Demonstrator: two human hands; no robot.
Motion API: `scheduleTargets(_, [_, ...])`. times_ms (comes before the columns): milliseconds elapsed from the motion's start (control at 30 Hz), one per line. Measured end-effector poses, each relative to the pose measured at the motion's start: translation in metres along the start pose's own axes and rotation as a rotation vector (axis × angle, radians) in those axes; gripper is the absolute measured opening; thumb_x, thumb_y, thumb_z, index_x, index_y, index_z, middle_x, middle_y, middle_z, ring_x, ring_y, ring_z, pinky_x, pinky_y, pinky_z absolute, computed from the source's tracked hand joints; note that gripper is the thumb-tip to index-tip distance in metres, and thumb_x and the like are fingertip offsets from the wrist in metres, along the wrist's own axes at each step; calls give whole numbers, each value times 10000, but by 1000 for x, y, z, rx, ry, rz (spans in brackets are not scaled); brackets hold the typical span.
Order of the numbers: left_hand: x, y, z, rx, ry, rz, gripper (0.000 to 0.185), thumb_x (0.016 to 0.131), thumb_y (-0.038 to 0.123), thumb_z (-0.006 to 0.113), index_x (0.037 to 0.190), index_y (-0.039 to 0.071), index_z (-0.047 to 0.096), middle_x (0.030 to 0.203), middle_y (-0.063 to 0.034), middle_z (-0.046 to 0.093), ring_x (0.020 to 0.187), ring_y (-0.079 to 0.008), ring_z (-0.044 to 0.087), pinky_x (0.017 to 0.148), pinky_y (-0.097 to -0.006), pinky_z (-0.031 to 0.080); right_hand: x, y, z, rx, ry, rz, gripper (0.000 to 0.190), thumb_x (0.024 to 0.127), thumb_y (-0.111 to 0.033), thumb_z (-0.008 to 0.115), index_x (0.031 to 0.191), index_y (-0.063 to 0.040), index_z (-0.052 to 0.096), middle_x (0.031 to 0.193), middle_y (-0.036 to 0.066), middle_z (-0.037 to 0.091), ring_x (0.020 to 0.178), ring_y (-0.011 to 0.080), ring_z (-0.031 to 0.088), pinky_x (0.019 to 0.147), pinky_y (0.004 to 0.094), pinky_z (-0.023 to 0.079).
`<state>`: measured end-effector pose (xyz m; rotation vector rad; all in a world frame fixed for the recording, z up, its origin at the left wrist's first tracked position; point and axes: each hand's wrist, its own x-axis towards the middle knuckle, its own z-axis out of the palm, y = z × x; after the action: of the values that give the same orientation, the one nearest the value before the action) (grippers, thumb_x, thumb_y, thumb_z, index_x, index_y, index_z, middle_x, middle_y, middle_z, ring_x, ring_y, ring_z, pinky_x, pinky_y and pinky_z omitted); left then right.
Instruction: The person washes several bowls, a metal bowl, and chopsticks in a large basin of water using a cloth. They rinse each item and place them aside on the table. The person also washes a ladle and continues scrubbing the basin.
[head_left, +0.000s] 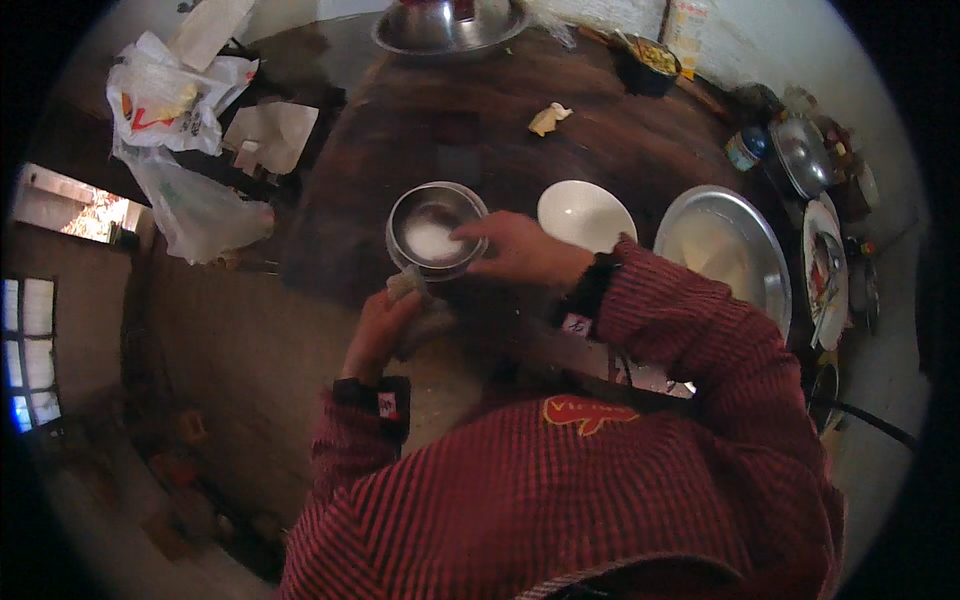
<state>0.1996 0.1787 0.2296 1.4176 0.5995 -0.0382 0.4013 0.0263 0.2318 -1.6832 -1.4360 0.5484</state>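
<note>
A small metal bowl (409, 206) with white powder or grains (430, 241) at its bottom stands near the table's front left edge. It looks set in, or doubled with, a second rim. My right hand (536, 244) grips its right side, fingertips over the rim and thumb lower on the outside. Just below the bowl, my left hand (386, 326) pinches a bunched, translucent plastic bag (409, 283) whose top touches the bowl's near rim. The bag's lower part is blurred. A white bowl (581, 210) sits right of the metal one, partly behind my right wrist.
A large metal basin (720, 247) with cloudy liquid stands at right, beside a plate with utensils (825, 277). Farther back are a crumpled scrap (550, 118), a dark pan of food (652, 58) and a metal basin (420, 34). Plastic bags (176, 112) lie at left.
</note>
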Motion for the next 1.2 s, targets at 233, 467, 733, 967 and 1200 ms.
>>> scheduleTargets(233, [-13,-18,-27,-166,39,94,250,860,223,554,992,15,594,870,-35,624,753,-118,594,649,-256,483,32,2,52,-470,-280,147,273,767,-215,585,1015,-107,621,947,149,616,936,352,561,855,406,406])
scheduleTargets(467, [-11,-7,-30,-235,126,120,195,876,189,528,962,31,602,886,-29,613,827,-125,590,719,-267,476,30,-4,26,97,-89,305,169,849,-178,538,976,-95,613,834,63,614,780,181,586,705,296,451])
scheduleTargets(733, [10,72,56,689,84,764,306,834,88,528,1135,33,542,1200,-118,523,1141,-269,464,963,-368,344,-11,-35,-44,555,98,164,172,856,4,498,1003,-17,585,964,-8,610,896,77,534,829,249,431])
scheduleTargets(967, [51,137,139,628,-94,1081,410,826,66,471,1234,40,487,1313,-135,441,1282,-262,333,1034,-336,270,-72,-61,-101,555,285,144,172,860,-2,526,1023,-3,580,931,-27,586,879,43,493,790,224,419])
scheduleTargets(1200, [102,137,137,-318,-202,293,370,818,131,535,1156,-18,511,1113,-90,561,956,-178,564,812,-290,447,-112,-95,-122,553,266,136,79,897,-81,521,865,-10,537,760,-90,403,725,10,357,634,195,351])
